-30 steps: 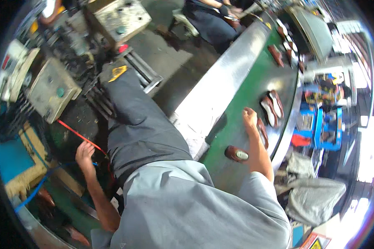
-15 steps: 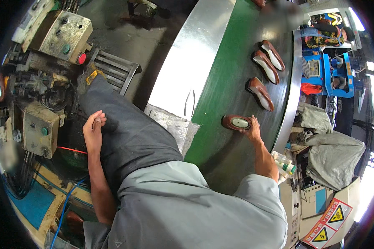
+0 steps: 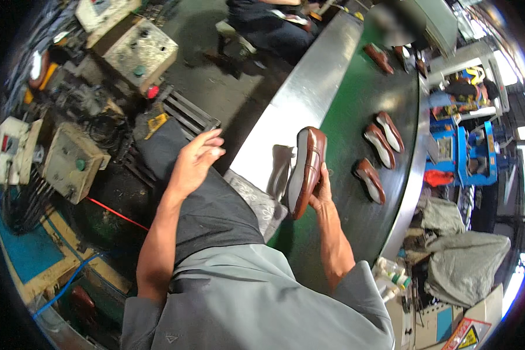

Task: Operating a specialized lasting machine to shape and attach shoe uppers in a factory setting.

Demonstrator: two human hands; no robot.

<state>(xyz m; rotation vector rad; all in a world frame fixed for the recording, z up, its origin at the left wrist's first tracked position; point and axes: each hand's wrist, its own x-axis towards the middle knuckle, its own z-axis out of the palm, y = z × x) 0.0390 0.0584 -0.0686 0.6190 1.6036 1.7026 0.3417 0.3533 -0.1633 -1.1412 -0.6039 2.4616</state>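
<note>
My right hand [image 3: 322, 188] grips a brown leather shoe [image 3: 316, 153] from its right side. The shoe is raised and tilted, its pale grey underside turned to the left, above the seam between the metal ledge and the green belt. Off to the left, my left hand [image 3: 196, 160] hangs in the air over my thigh with loosely bent fingers apart and nothing in them. A dark reflection of the shoe shows on the metal ledge [image 3: 309, 76]. Farther along the green conveyor belt [image 3: 344, 116] lie several similar brown shoes, among them a single shoe [image 3: 370, 179].
Control boxes [image 3: 73, 160] with buttons stand at the left beside dark machinery. A patterned grey cloth [image 3: 259, 204] covers the ledge's near end. Blue equipment [image 3: 461, 154] and a grey cover [image 3: 466, 265] are at the right. Another person [image 3: 268, 29] sits at the far end.
My right hand has lifted the shoe off the belt, moved it left and turned its underside leftward. My left hand has come up and right, its fingers opening. The view has shifted.
</note>
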